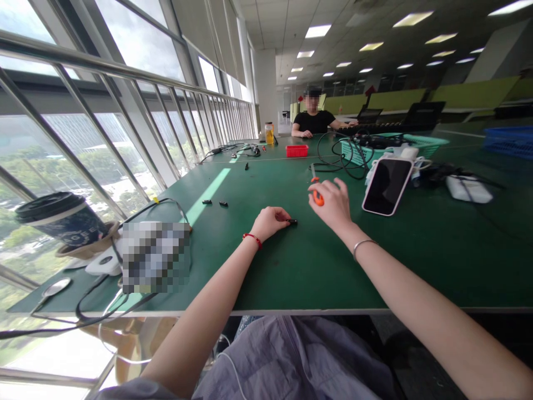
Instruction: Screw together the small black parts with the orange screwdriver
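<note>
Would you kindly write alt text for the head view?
The left hand holds a small black part at a green table, while the right hand holds an orange-handled tool. More black pieces lie farther off to the left, a phone stands tilted to the right, and a person sits at the far end.

Pinched in the left hand (272, 221), the small black piece (293, 221) looks like hard plastic. In the right hand (333, 203), the orange-handled tool (318, 198) appears smooth and plastic. Under both grips, the green tabletop (275, 278) is smooth. Right of them, the phone (387, 186) shows a glossy, glassy screen; beyond, the red tray (296, 151) and teal basket (431, 145) look plastic. Far left, the railing (120, 70) is shiny metal, the coffee cup (77, 228) papery, its lid (48, 204) matt plastic.
</note>
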Available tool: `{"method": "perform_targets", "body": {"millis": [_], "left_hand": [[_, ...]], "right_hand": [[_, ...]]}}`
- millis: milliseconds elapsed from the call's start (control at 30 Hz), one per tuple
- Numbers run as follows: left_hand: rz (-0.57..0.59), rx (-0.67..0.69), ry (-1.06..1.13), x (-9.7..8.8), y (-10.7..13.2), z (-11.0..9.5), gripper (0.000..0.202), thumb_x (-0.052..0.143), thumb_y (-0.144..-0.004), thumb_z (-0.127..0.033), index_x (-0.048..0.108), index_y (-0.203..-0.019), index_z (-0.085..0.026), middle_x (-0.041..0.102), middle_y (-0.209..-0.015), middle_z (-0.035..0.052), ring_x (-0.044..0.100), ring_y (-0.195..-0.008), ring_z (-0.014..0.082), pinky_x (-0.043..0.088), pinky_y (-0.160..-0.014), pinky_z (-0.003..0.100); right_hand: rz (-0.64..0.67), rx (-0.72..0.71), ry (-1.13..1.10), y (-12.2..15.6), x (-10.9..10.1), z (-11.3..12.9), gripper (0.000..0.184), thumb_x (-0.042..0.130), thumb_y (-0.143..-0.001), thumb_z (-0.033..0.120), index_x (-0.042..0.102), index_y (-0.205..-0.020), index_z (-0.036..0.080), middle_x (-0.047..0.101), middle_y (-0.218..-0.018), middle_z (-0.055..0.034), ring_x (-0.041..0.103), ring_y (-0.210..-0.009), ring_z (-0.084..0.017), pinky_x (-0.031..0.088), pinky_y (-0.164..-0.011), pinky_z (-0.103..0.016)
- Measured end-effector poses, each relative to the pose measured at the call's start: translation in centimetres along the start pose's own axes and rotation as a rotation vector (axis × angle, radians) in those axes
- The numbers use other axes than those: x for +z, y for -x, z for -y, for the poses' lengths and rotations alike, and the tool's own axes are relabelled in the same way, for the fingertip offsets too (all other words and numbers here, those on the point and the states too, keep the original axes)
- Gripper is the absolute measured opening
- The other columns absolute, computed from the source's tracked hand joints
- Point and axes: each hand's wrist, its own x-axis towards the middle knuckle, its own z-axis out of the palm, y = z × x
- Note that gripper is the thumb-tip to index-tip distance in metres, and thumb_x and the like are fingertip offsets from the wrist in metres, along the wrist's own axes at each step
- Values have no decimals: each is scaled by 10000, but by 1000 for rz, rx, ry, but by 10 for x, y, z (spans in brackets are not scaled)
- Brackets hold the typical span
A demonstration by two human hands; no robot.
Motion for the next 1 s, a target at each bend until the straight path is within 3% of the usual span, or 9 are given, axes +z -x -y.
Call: {"method": "perform_targets", "body": {"millis": [100, 233, 367, 467, 567, 633, 767, 1000], "left_hand": [[22, 3, 3, -1, 1, -1, 109, 674, -690, -196, 715, -779, -147, 724, -774, 44, 654, -724, 147, 531, -710, 257], [46, -3, 24, -2, 0, 0, 114, 681, -696, -208, 707, -784, -140, 718, -780, 49, 646, -728, 146, 526, -720, 262], [45, -19, 44, -2, 0, 0, 116, 679, -698, -206, 700, -787, -134, 715, -792, 54, 638, -725, 143, 521, -721, 262], [33, -27, 32, 0, 0, -1, 118, 672, -702, -208, 699, -791, -135, 712, -791, 53, 633, -722, 143, 518, -712, 262], [17, -23, 12, 2, 0, 0, 118, 668, -699, -204, 698, -791, -136, 706, -774, 47, 629, -712, 142, 516, -701, 258], [9, -15, 6, 3, -1, 2, 112, 664, -692, -188, 698, -786, -138, 703, -757, 41, 626, -702, 139, 514, -697, 253], [-10, 10, 2, 6, -3, 6, 110, 661, -688, -184, 693, -783, -138, 702, -751, 37, 624, -704, 139, 512, -711, 254], [-11, 14, 26, 6, -3, 6, 122, 665, -683, -181, 693, -793, -134, 715, -783, 47, 637, -729, 145, 514, -721, 253]], "right_hand": [[-225, 214, 102, -3, -6, -26, 255, 450, -858, 203, 571, -1083, 200, 580, -1023, -106, 526, -1033, -275, 332, -1012, -526], [-242, 341, 72, -1, -5, -57, 277, 461, -828, 151, 522, -1091, 213, 567, -1045, -122, 514, -1072, -298, 234, -1055, -599], [-268, 388, 7, 0, -6, -63, 240, 461, -824, 144, 515, -1055, 178, 593, -1056, -169, 519, -1072, -302, 287, -1034, -538], [-243, 320, -51, -2, -7, -50, 222, 458, -830, 161, 512, -1044, 178, 603, -1073, -151, 547, -1024, -248, 397, -961, -382], [-171, 188, -265, -2, -1, -27, 196, 491, -816, 179, 520, -1008, 204, 622, -1047, -91, 594, -911, -211, 460, -798, -313], [5, 43, -370, -1, 5, -11, 166, 514, -817, 194, 548, -978, 215, 629, -1008, -58, 605, -852, -189, 458, -723, -289], [275, -158, -228, 4, 14, 12, 114, 569, -821, 249, 610, -927, 238, 623, -919, -26, 581, -774, -173, 426, -723, -291], [415, -222, -7, 8, 15, 17, 108, 587, -844, 276, 649, -922, 234, 617, -902, -41, 585, -854, -189, 387, -786, -300]]}}
